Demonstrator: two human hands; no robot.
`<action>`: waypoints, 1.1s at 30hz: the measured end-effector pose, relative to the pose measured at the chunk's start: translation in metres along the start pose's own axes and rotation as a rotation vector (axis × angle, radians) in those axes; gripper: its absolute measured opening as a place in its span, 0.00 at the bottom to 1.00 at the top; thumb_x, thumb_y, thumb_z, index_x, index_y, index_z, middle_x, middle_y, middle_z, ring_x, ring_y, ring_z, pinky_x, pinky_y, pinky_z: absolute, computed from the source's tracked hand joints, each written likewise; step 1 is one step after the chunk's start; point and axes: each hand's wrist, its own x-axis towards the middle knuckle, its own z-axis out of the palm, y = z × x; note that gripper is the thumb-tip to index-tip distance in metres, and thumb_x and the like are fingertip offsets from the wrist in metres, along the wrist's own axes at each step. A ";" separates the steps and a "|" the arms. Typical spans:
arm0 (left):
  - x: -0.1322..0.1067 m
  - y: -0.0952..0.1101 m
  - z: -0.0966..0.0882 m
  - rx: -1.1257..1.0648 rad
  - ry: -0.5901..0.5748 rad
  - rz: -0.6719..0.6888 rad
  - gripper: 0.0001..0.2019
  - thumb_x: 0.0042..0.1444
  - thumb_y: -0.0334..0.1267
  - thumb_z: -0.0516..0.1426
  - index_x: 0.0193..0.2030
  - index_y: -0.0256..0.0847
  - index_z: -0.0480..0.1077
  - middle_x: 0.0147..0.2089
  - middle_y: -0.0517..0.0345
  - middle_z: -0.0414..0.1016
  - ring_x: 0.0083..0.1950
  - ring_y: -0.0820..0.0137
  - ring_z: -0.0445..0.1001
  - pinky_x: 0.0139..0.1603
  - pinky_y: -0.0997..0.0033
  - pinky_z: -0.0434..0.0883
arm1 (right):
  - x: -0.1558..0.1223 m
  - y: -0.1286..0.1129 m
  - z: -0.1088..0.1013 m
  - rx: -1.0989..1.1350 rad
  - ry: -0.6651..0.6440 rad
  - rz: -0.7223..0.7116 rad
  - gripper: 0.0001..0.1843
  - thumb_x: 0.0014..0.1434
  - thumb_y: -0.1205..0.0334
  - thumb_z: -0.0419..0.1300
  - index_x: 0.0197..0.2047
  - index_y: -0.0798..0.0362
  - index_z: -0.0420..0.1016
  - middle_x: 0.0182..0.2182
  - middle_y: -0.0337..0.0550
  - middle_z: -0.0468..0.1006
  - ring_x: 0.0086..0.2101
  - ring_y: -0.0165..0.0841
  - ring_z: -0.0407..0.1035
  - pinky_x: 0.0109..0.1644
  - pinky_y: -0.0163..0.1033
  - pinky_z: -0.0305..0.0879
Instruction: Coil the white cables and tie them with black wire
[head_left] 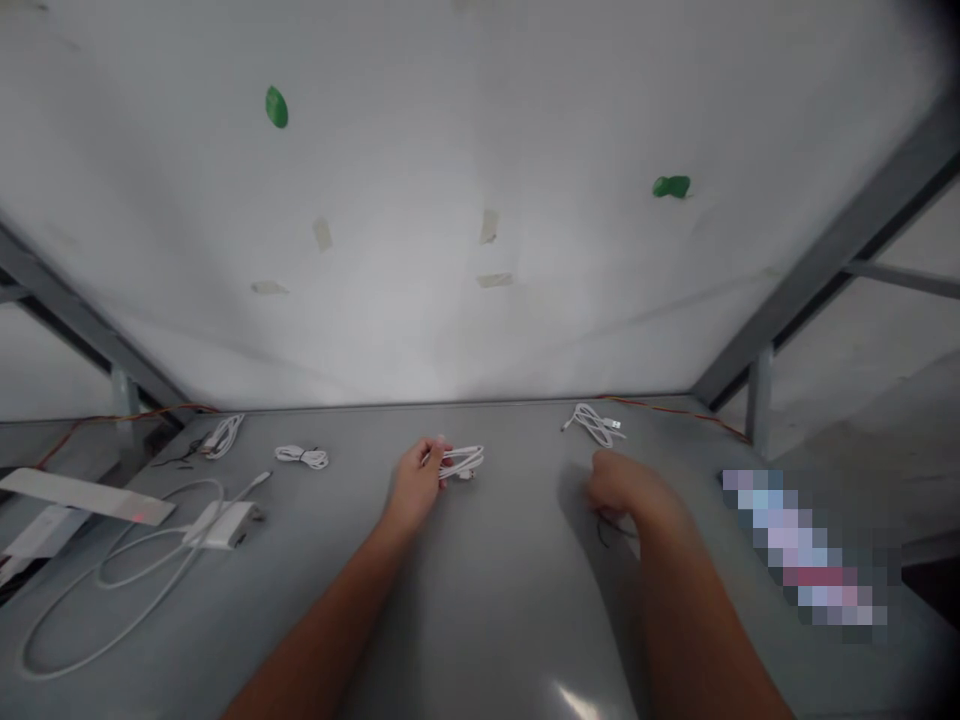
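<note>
Near the middle of the frame, what is being held?

A small bundle of white cable (463,462) is pinched between the thumb and fingers of the left hand (415,482). Its neat loops stick out to the right, just above the centre of a grey tabletop (495,620).

And the right hand (628,492)?

It is seen right of centre with the fingers curled downward. Whether anything is pinched cannot be told. A thin dark wire (602,530) is visible just beneath it.

What is laid around them?

At upper right, a coiled white USB cable (596,425) is placed near the far table edge, and an orange wire (679,412) is run just behind it. At upper left, a white cable coil (301,457) and a second coil (223,436) are laid. At lower left, a white power adapter (221,525) is seen with a long looped white cord (97,610), and a flat white panel (82,495) lies beyond them.
</note>
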 end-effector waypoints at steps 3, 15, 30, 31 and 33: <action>-0.001 0.000 0.001 -0.002 -0.010 -0.002 0.24 0.58 0.61 0.61 0.38 0.37 0.77 0.31 0.56 0.76 0.23 0.76 0.65 0.22 0.76 0.59 | -0.003 -0.011 0.000 -0.003 -0.194 -0.013 0.20 0.50 0.77 0.61 0.12 0.54 0.67 0.15 0.44 0.72 0.18 0.31 0.66 0.24 0.36 0.58; 0.000 -0.005 0.006 -0.225 -0.072 -0.073 0.19 0.57 0.54 0.64 0.38 0.37 0.75 0.30 0.58 0.75 0.22 0.77 0.66 0.19 0.77 0.55 | -0.007 0.033 -0.029 0.895 0.090 -0.139 0.09 0.49 0.66 0.65 0.24 0.50 0.68 0.23 0.45 0.80 0.24 0.35 0.75 0.30 0.38 0.73; -0.001 0.009 0.002 -0.580 -0.077 -0.047 0.17 0.46 0.43 0.73 0.34 0.35 0.76 0.32 0.60 0.73 0.29 0.77 0.68 0.29 0.77 0.65 | 0.004 -0.101 0.091 0.452 0.670 -0.865 0.07 0.57 0.71 0.58 0.32 0.49 0.72 0.34 0.42 0.82 0.36 0.33 0.76 0.42 0.36 0.70; -0.001 0.010 0.002 -0.576 -0.075 -0.032 0.16 0.47 0.44 0.73 0.34 0.36 0.76 0.31 0.60 0.73 0.29 0.77 0.67 0.30 0.77 0.65 | 0.003 -0.105 0.097 0.448 0.726 -0.899 0.07 0.57 0.71 0.57 0.32 0.49 0.72 0.34 0.43 0.82 0.36 0.34 0.76 0.42 0.36 0.71; -0.001 0.010 0.002 -0.561 -0.070 -0.008 0.16 0.48 0.46 0.72 0.33 0.36 0.75 0.31 0.61 0.73 0.29 0.77 0.67 0.31 0.76 0.65 | 0.001 -0.110 0.104 0.440 0.831 -0.984 0.08 0.58 0.72 0.57 0.32 0.49 0.71 0.35 0.44 0.82 0.37 0.35 0.77 0.43 0.37 0.72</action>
